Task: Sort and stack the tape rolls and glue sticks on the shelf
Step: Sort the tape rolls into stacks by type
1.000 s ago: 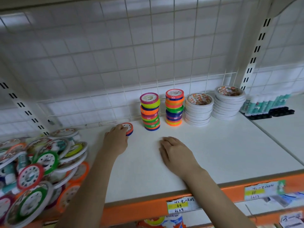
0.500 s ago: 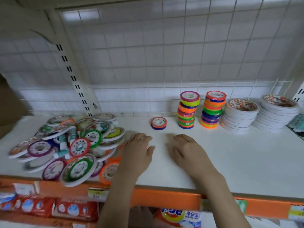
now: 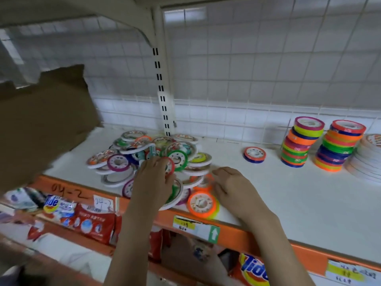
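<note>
1. Left hand [image 3: 153, 178], fingers curled, reaching into loose tape pile [image 3: 152, 162] at centre; seemingly pinching red-rimmed roll [image 3: 170, 167], though blurred.
2. Right hand [image 3: 233, 188] relaxed, flat, holding nothing, just beside orange roll [image 3: 203, 204] at 5 o'clock of pile.
3. Best lifted singly, without dragging neighbours off shelf [image 3: 288, 203].
4. Flat bright discs, white hubs; neat stacks [image 3: 321, 147] at 3 o'clock.

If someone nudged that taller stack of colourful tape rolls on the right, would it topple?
Probably. The left coloured stack already leans, its rolls offset. The rolls look like thin, light discs, so they would likely slide apart. One landing on edge might roll.
</note>
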`<act>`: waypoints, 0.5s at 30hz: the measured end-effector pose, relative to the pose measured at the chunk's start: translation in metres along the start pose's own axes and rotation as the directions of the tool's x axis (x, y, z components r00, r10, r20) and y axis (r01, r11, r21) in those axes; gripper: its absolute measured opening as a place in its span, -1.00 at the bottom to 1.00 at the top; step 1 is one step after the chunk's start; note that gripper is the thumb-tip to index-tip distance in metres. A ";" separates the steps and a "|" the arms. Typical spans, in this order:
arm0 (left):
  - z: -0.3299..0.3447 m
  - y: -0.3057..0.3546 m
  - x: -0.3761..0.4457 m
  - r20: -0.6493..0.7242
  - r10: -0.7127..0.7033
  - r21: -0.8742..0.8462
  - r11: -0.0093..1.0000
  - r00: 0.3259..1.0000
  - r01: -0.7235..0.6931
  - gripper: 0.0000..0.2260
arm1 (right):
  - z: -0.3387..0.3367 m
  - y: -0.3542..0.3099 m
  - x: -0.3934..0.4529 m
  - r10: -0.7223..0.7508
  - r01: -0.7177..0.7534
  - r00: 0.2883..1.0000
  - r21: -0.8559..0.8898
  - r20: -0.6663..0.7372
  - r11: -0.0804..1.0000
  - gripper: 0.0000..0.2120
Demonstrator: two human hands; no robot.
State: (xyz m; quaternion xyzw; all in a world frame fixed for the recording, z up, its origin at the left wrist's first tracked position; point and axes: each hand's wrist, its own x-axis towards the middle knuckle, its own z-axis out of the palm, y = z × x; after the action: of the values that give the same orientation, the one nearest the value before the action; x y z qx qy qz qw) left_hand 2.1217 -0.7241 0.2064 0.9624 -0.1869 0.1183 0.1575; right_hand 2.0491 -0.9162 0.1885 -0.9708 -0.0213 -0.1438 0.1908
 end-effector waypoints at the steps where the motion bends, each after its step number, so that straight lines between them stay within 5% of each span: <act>1: 0.000 -0.004 0.001 0.011 -0.028 0.015 0.999 1.000 0.028 -0.60 | 0.002 -0.003 0.003 -0.010 0.010 1.000 -0.002 0.000 1.000 -0.57; 8: 0.012 -0.008 0.012 0.132 -0.109 0.010 0.994 0.985 0.109 -0.58 | 0.009 -0.006 0.007 -0.022 0.022 1.000 -0.008 -0.015 1.000 -0.73; 15: 0.008 -0.013 0.015 0.050 -0.104 -0.058 0.993 0.993 0.107 -0.64 | 0.009 -0.020 0.023 -0.093 0.092 0.995 -0.026 -0.040 0.995 -0.62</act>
State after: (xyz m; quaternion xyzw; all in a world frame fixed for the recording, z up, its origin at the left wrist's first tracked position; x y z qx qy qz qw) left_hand 2.1422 -0.7201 0.1996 0.9683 -0.1428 0.0816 0.1881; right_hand 2.0715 -0.8944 0.1947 -0.9678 -0.0603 -0.1727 0.1727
